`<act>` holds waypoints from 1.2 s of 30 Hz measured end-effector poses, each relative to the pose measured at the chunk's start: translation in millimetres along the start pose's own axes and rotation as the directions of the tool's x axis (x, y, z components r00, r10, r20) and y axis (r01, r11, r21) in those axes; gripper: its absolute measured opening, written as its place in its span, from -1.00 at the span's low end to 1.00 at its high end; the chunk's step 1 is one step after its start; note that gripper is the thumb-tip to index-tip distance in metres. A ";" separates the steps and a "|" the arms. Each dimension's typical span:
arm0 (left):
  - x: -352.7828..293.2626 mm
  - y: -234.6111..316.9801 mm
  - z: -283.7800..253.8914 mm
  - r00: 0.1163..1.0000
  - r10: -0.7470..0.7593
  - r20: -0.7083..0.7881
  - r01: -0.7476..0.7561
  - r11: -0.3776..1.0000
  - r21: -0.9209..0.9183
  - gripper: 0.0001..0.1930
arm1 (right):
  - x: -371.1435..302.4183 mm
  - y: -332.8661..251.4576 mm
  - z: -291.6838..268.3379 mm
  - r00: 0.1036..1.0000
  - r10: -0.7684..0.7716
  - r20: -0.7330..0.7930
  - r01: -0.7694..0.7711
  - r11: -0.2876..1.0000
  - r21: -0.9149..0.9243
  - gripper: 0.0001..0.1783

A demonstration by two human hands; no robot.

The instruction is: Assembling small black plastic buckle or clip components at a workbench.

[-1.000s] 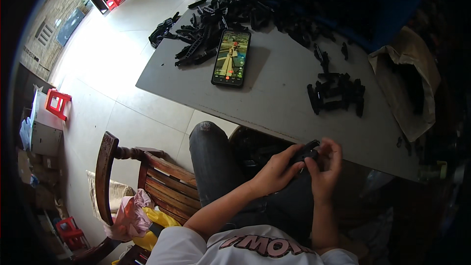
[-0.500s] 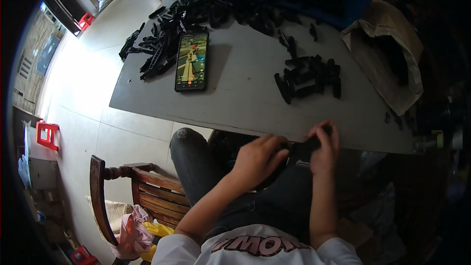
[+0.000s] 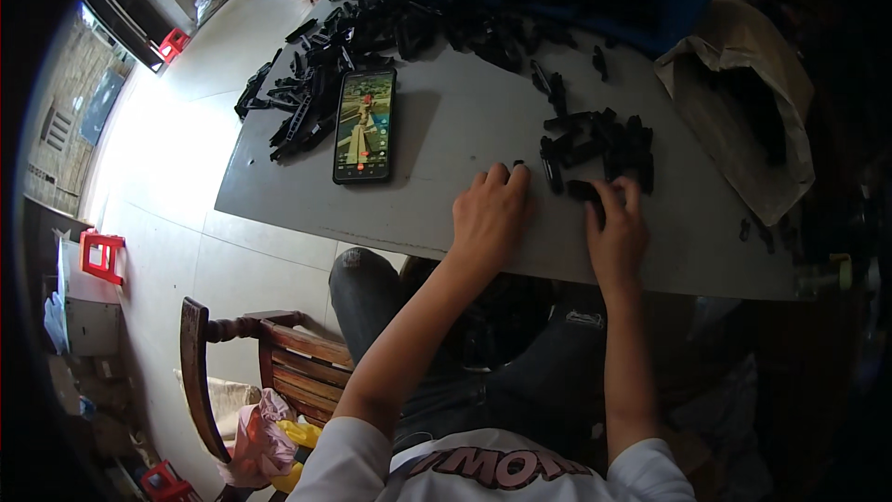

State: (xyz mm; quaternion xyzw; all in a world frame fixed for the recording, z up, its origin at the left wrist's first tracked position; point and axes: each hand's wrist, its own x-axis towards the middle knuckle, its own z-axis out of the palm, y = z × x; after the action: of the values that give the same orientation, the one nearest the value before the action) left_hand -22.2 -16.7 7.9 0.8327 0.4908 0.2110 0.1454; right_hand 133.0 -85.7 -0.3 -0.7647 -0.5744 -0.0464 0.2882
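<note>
My left hand (image 3: 492, 212) rests over the grey table (image 3: 441, 200), its fingers curled and closed. A small dark tip (image 3: 518, 164) pokes out past those fingers; the rest of it is hidden. Just to the right, my right hand (image 3: 620, 234) has thumb and fingers closed on a black plastic part (image 3: 583, 191) at the near side of a small heap. That heap of black plastic parts (image 3: 581, 149) lies loosely piled beyond both hands.
A phone (image 3: 364, 128) with a lit screen lies left of my hands. Behind it spreads a large pile of black parts (image 3: 311, 98), with a blue crate (image 3: 692, 0) at the back. An open tan sack (image 3: 790, 121) sits right. A wooden chair (image 3: 307, 353) stands lower left.
Both hands have moved up from the table's near edge onto its top. The dark piece held between them no longer shows there. My right hand now reaches the small heap.
</note>
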 end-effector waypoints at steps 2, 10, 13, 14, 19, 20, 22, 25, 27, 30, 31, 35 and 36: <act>-4.4 -5.6 -1.3 0.999 -0.004 -0.046 0.000 0.996 -0.084 -0.72 | -3.9 3.5 -0.2 1.000 -0.014 -0.019 0.014 1.000 -0.016 -0.76; -34.8 -32.6 -15.2 0.994 -0.053 0.095 0.104 0.701 -0.706 -0.63 | -20.5 4.6 -16.5 0.979 -0.024 0.200 -0.104 0.790 0.604 -0.76; -52.4 -11.0 -22.8 0.990 0.003 0.139 0.096 0.713 -0.695 -0.61 | -21.0 -21.8 -41.0 0.897 -0.275 0.346 0.007 0.793 0.610 -0.76; -57.6 -6.0 -24.7 0.988 0.081 0.129 0.032 0.719 -0.694 -0.59 | -25.2 -27.0 -37.4 0.920 -0.271 0.283 0.015 0.746 0.666 -0.74; -64.7 4.9 -40.0 0.951 0.121 0.285 0.147 0.633 -0.760 -0.56 | -30.3 -43.2 -49.3 0.935 0.014 0.355 -0.310 0.520 0.796 -0.73; -66.5 3.8 -37.9 0.963 0.147 0.227 0.078 0.650 -0.756 -0.57 | -32.0 -44.7 -50.0 0.917 0.058 0.394 -0.378 0.442 0.813 -0.73; -69.0 3.8 -37.6 0.969 0.181 0.170 0.008 0.661 -0.750 -0.57 | -35.4 -46.9 -48.5 0.966 0.010 0.257 -0.224 0.528 0.819 -0.73; -72.1 5.3 -39.3 0.961 0.168 0.220 0.055 0.663 -0.746 -0.56 | -42.0 -49.7 -47.4 0.991 -0.042 0.130 -0.077 0.617 0.783 -0.72; -74.9 5.8 -37.0 0.955 0.176 0.238 0.070 0.645 -0.761 -0.55 | -45.1 -50.6 -46.9 0.990 -0.028 0.138 -0.089 0.636 0.767 -0.70; -75.9 8.0 -40.3 0.916 0.151 0.371 0.226 0.569 -0.791 -0.57 | -44.9 -53.8 -38.9 0.997 -0.077 -0.007 0.063 0.751 0.658 -0.61; -77.2 7.7 -37.7 0.915 0.156 0.372 0.225 0.567 -0.793 -0.57 | -43.5 -57.0 -35.3 0.999 0.036 -0.003 -0.021 0.649 0.761 -0.61; -76.8 7.1 -40.2 0.912 0.269 0.309 0.116 0.555 -0.824 -0.55 | -46.7 -40.4 -43.8 0.837 -0.069 0.543 -0.543 0.022 0.839 -0.58; -75.2 7.7 -42.8 0.892 0.290 0.347 0.116 0.596 -0.795 -0.55 | -50.3 -39.2 -41.0 0.837 -0.065 0.543 -0.543 0.023 0.840 -0.58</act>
State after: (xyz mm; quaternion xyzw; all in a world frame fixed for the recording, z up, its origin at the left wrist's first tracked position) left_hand -69.8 -85.0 32.8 0.7271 0.2547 0.2198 0.5985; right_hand 91.3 -142.1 28.7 -0.4359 -0.3516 0.5795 0.5921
